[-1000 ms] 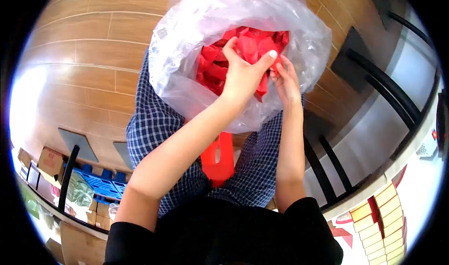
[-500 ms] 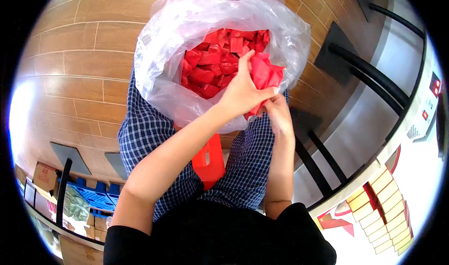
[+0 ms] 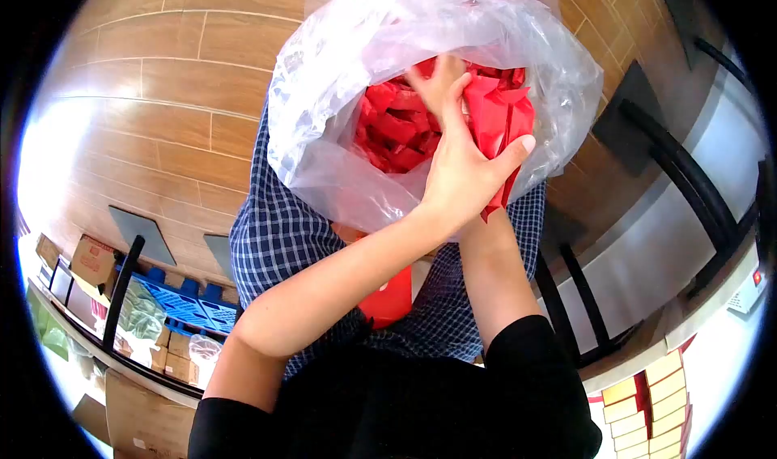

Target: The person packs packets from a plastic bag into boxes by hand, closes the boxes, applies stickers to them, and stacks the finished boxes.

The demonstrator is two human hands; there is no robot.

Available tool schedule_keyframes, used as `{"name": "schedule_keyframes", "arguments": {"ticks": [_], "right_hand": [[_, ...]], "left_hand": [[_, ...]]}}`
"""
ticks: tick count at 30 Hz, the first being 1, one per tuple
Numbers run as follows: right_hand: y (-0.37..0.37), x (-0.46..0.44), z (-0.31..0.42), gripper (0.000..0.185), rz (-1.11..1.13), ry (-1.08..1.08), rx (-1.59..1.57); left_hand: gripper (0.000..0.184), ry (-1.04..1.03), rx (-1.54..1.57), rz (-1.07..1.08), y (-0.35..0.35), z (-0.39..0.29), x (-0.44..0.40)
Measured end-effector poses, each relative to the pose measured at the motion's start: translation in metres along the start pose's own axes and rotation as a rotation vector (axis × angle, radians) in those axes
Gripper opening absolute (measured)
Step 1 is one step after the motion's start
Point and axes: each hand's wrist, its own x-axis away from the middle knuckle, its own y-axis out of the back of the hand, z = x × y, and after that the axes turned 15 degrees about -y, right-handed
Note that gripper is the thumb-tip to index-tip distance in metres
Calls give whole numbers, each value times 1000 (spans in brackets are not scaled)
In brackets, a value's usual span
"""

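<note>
Below me is a large clear plastic bag (image 3: 324, 78) with its mouth wide, holding many small red-wrapped packets (image 3: 396, 127). My left hand (image 3: 461, 167) is closed round a red pouch (image 3: 502, 115) over the right side of the bag's mouth, thumb on the near side and fingers behind. The pouch looks crinkled; its contents are hidden. Passing beneath the left wrist, my right hand (image 3: 441, 82) reaches into the bag above the packets. Its fingers look spread but slightly blurred, and nothing shows between them.
The bag rests between my legs in checked trousers (image 3: 275, 232), with a red strap-like piece (image 3: 388, 301) beneath. Black table legs (image 3: 680, 176) stand at right. At lower left are a blue plastic pallet (image 3: 190, 301) and cardboard boxes (image 3: 95, 261). Yellow-and-red boxes (image 3: 647, 402) are stacked at lower right.
My right hand has left the pouch's lower end and gone forward into the bag, under my left arm. My left hand still holds the pouch. The view has shifted, moving the bag rightward.
</note>
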Motion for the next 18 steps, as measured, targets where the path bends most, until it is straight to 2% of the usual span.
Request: {"name": "schedule_keyframes", "arguments": {"ticks": [2,5,9,11,15,17,18], "right_hand": [[-7,-1,21,22,9,61,216],[-13,-2,29,20,14,92,364],[-4,-5,13,17,-19,114,375],[26,9,-2,15,-95,121,281],[113,64,-34,12,-224,106,-84],[152,98,-55,11,-194,68,-338],[165,112,-73,9,-89,-10,-531]], "left_hand": [[95,-6,-19,-19,-1,5,1],[94,-153,-168,-20,-1,11,0],[85,-140,9,-65,-5,18,2],[86,-153,95,-86,-8,15,3],[80,-226,64,-168,-9,8,-5],[84,-113,219,-134,-6,3,-10],[84,-102,215,-86,-7,3,-12]]}}
